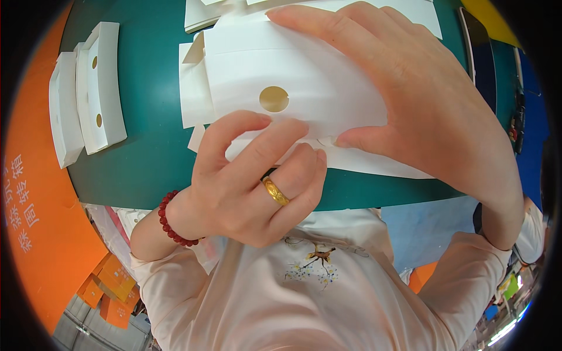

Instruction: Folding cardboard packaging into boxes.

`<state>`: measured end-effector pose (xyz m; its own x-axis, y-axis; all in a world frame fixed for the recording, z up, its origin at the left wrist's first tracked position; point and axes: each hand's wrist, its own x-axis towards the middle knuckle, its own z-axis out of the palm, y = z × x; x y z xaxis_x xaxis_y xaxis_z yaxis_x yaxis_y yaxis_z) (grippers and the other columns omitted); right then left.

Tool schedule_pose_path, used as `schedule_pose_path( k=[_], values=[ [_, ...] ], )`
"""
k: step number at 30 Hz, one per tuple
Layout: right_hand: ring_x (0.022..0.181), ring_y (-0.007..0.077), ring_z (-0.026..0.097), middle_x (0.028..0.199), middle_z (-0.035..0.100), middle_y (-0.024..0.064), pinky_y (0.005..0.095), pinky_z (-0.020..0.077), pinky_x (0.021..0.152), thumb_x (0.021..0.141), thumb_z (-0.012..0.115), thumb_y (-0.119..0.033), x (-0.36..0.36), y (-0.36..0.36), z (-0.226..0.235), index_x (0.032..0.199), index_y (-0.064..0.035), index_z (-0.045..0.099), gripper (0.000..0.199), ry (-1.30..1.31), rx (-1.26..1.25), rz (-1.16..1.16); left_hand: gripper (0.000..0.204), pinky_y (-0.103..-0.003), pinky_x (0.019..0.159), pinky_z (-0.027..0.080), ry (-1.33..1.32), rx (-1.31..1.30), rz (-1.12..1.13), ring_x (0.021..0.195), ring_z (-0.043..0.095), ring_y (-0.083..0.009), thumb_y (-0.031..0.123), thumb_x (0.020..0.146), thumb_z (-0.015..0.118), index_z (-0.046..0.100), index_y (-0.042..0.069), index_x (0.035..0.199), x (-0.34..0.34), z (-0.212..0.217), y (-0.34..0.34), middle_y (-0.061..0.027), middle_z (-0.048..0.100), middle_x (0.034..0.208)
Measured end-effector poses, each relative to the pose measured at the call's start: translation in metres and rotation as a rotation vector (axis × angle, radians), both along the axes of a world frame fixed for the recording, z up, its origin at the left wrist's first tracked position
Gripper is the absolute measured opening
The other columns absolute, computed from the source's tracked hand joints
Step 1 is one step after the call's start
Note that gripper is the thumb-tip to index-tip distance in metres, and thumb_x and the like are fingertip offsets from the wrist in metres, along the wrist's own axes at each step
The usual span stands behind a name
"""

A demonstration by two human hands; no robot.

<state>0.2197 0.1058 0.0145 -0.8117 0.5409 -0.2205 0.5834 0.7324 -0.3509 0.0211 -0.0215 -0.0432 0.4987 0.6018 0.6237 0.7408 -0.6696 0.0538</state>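
A white cardboard box (234, 76) with a round hole lies in front of me, its end flaps standing open at the left. My right hand (404, 76) spans it from the right, thumb on the near part and fingers over the far edge. My left hand (252, 175), with a gold ring (274, 191) and a red bead bracelet (167, 219), is at the near edge. Its fingers are bent and closed against the box's near flap, which they partly hide.
Two white box pieces (102, 88), holes showing in one, stand at the left on the green table (152, 76). More white cardboard (202, 16) lies behind the box. A dark flat device (479, 55) rests at the far right. An orange panel (35, 175) borders the left.
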Motion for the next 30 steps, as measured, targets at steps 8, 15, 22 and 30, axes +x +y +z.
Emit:
schedule_pose_path(
  k=[8, 15, 22, 30],
  values=[
    [0.118, 0.0312, 0.059, 0.127, 0.063, 0.0198, 0.0364, 0.0481, 0.099, 0.097, 0.064, -0.03, -0.004, -0.005, 0.005, 0.148, -0.0077, 0.047, 0.058, -0.064, -0.088, -0.019, 0.023, -0.039, 0.076, 0.045, 0.195, 0.011, -0.049, 0.092, 0.069, -0.0245, 0.007, 0.07, 0.073, 0.074, 0.011, 0.093, -0.007, 0.006, -0.004, 0.0016, 0.07, 0.09],
    [0.12, 0.0316, 0.059, 0.128, 0.064, 0.0216, 0.0361, 0.0484, 0.1, 0.102, 0.06, -0.034, -0.017, 0.011, 0.009, 0.149, -0.0065, 0.045, 0.056, -0.135, -0.123, -0.013, 0.03, -0.038, 0.075, 0.047, -0.09, -0.255, 0.045, 0.088, 0.064, -0.0264, 0.002, 0.064, 0.08, 0.072, 0.01, 0.092, -0.004, 0.021, 0.015, -0.0005, 0.067, 0.089],
    [0.105, 0.0274, 0.063, 0.113, 0.066, 0.0131, 0.033, 0.0508, 0.092, 0.086, 0.076, -0.009, 0.016, 0.028, -0.016, 0.13, -0.0063, 0.064, 0.045, 0.395, -0.046, -0.101, 0.027, -0.035, 0.076, 0.051, -0.179, -0.415, 0.076, 0.09, 0.062, -0.0264, -0.001, 0.069, 0.082, 0.071, 0.008, 0.092, -0.012, 0.032, 0.026, -0.003, 0.066, 0.089],
    [0.102, 0.0357, 0.066, 0.114, 0.071, 0.0148, 0.0398, 0.0512, 0.094, 0.092, 0.071, -0.018, 0.008, 0.021, -0.013, 0.119, -0.0058, 0.071, 0.03, 0.226, 0.225, -0.096, 0.022, -0.036, 0.078, 0.051, -0.302, -0.488, 0.044, 0.095, 0.062, -0.0281, 0.004, 0.081, 0.077, 0.07, 0.006, 0.102, -0.023, 0.04, 0.059, -0.008, 0.065, 0.103]
  ],
)
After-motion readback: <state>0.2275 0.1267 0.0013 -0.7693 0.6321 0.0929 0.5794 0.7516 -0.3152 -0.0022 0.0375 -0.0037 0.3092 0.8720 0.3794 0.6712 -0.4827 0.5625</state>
